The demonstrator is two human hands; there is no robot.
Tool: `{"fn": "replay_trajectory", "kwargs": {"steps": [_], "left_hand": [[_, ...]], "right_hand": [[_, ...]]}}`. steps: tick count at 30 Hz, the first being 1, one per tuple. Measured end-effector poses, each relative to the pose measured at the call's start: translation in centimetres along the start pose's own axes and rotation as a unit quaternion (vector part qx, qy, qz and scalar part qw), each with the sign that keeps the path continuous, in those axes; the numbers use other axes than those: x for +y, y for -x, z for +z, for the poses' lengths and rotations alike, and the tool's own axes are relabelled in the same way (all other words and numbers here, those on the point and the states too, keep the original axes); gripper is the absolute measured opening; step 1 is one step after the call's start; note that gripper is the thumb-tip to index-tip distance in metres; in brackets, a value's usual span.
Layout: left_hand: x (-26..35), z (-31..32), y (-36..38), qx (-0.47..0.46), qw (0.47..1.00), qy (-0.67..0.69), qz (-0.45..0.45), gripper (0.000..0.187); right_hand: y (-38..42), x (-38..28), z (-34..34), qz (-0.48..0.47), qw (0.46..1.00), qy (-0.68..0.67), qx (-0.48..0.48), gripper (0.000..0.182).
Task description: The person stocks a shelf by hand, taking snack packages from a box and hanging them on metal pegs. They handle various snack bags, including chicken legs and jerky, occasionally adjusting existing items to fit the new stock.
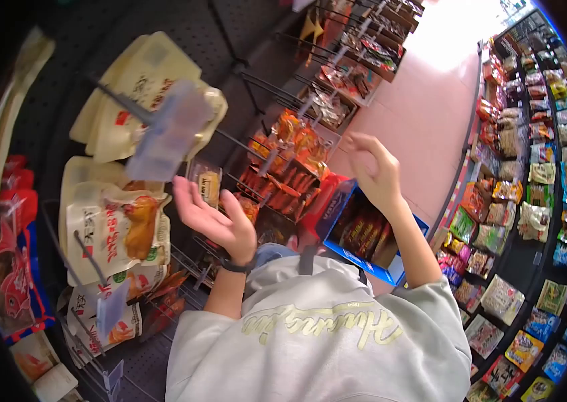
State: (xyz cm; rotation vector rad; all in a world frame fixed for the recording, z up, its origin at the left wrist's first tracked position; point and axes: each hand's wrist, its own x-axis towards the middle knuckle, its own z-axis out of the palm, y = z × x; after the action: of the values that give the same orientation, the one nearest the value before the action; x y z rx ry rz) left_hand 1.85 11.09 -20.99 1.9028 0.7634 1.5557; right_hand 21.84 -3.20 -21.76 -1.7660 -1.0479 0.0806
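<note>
My left hand (213, 218), with a dark band at the wrist, is held palm up with its fingers apart and nothing in it. Just beyond its fingertips hang cream-coloured food packs (119, 231) on a metal hook, and above them more cream packs (143, 100) behind a blurred clear plastic tag (169, 130). My right hand (374, 171) is raised over the aisle floor, its fingers curled and thumb near them; no object shows in it. Below it is an open blue box (340, 221) holding dark red packets (367, 234).
Red and orange snack packs (290, 144) hang on hooks ahead, with cardboard trays (330, 107) beyond. At the far left hang red and blue packs (12, 268). Across the pink-tiled aisle (424, 127), a long shelf holds many bagged snacks (535, 221). Metal hooks stick out near my left hand.
</note>
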Motion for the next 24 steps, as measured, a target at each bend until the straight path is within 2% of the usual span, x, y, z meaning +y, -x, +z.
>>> {"fn": "replay_trajectory", "kwargs": {"steps": [1, 2, 4, 6, 7, 9, 13, 15, 17, 18, 20, 24], "left_hand": [[-0.4, 0.3, 2.5, -0.042, 0.999, 0.018, 0.024, 0.054], [-0.4, 0.6, 5.2, -0.105, 0.994, 0.033, -0.001, 0.044], [1.7, 2.0, 7.5, -0.274, 0.959, 0.071, 0.014, 0.018], [1.4, 4.2, 12.3, -0.426, 0.894, 0.132, -0.04, 0.018], [1.3, 5.2, 14.7, -0.494, 0.858, 0.119, -0.076, 0.022], [0.2, 6.7, 19.7, -0.609, 0.778, 0.075, -0.137, 0.041], [-5.4, 10.4, 31.5, -0.626, 0.739, -0.042, -0.246, 0.075], [-6.3, 13.0, 33.4, -0.63, 0.703, -0.144, -0.297, 0.086], [-7.0, 15.6, 34.3, -0.599, 0.697, -0.164, -0.357, 0.094], [-8.9, 16.1, 36.1, -0.592, 0.727, -0.169, -0.305, 0.099], [-7.0, 18.0, 34.0, -0.596, 0.703, -0.195, -0.335, 0.095], [-7.8, 20.7, 36.9, -0.493, 0.732, -0.292, -0.367, 0.085]], "right_hand": [[2.5, 1.5, -1.5, 0.014, 0.999, 0.035, 0.029, 0.027], [5.0, 2.3, -2.8, 0.074, 0.995, 0.038, 0.046, 0.024], [9.9, 3.7, -4.5, 0.191, 0.978, 0.017, 0.084, 0.02], [14.7, 6.0, -4.6, 0.302, 0.944, -0.039, 0.124, 0.016], [16.7, 6.9, -4.3, 0.345, 0.928, -0.062, 0.127, 0.016], [20.2, 9.1, -3.1, 0.378, 0.917, -0.057, 0.109, 0.017], [22.9, 11.1, -0.6, 0.417, 0.898, -0.104, 0.095, 0.018], [23.2, 12.0, 0.3, 0.404, 0.9, -0.133, 0.096, 0.018], [23.1, 12.8, 0.6, 0.404, 0.901, -0.141, 0.08, 0.018], [23.7, 13.8, 1.0, 0.399, 0.903, -0.139, 0.077, 0.018], [24.2, 14.8, 0.9, 0.405, 0.902, -0.13, 0.074, 0.017], [25.6, 16.3, -0.4, 0.42, 0.9, -0.104, 0.056, 0.016]]}}
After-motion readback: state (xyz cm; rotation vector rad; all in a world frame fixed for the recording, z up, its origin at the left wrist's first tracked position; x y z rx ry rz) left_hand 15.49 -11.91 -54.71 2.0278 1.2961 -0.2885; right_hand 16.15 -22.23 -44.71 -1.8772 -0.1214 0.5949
